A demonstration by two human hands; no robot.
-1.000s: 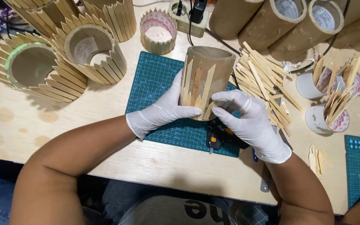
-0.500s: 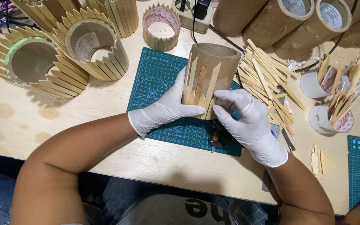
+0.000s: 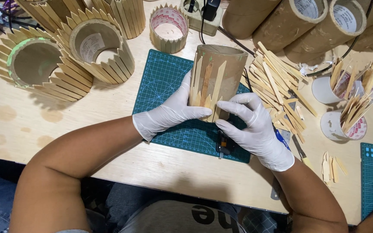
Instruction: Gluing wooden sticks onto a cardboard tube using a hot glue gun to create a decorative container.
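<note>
White disposable gloves on both hands (image 3: pixel 169 114) (thin, wrinkled), bare forearms, blue jeans, grey top

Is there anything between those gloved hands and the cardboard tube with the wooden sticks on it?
Nothing visible. The left hand and right hand both rest directly on the cardboard tube, fingers pressing the pointed wooden sticks against its side, above the green cutting mat.
</note>
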